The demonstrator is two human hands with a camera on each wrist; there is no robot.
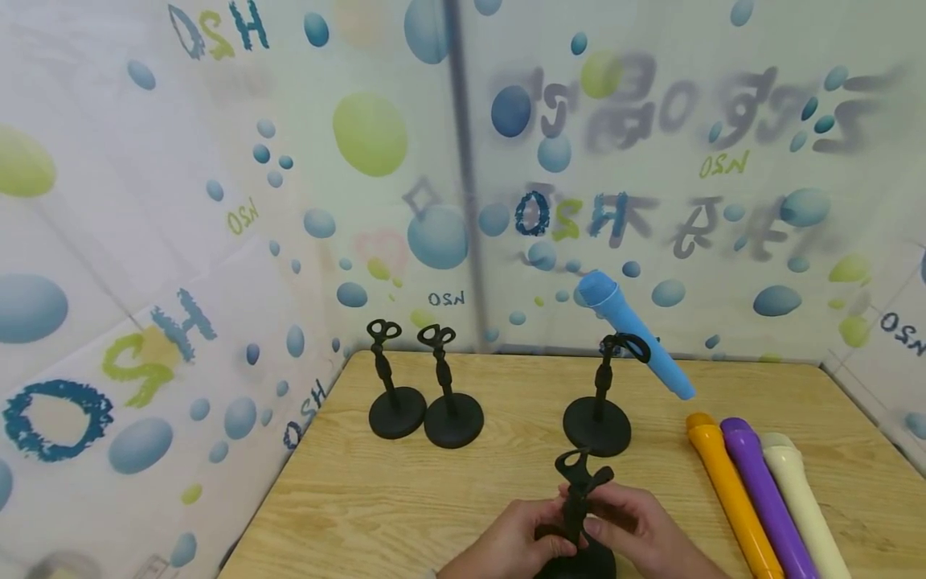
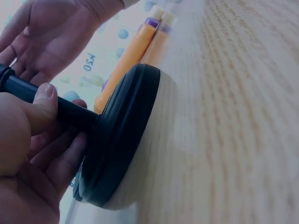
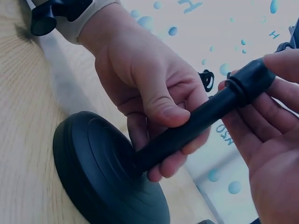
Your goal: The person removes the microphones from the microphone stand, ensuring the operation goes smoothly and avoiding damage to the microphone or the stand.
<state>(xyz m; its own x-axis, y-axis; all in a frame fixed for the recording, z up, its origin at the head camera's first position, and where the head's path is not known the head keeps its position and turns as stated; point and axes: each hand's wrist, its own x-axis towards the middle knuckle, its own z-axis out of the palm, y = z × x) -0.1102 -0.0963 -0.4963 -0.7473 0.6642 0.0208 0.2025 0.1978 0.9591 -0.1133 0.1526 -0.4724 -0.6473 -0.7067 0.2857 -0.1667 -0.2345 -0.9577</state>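
Note:
A black tabletop microphone stand (image 1: 575, 508), with a round base and a clip on top, stands upright on the table's near side. My left hand (image 1: 515, 537) grips its pole low down, thumb and fingers around the tube, as the left wrist view shows. Higher up, my right hand (image 3: 275, 126) holds the thicker collar (image 3: 252, 80) between thumb and fingers. Just behind is another black stand (image 1: 602, 382), whose clip carries a blue microphone (image 1: 661, 366) at a slant. Farther left are two stands, one (image 1: 385, 374) beside the other (image 1: 444, 378), their clips bare.
Right of the hands lie an orange microphone (image 1: 734, 490), a purple microphone (image 1: 770, 503) and a cream microphone (image 1: 806, 503), side by side. The wooden table (image 1: 325, 490) meets a curtain (image 1: 376, 225) printed with bubbles at its back and left.

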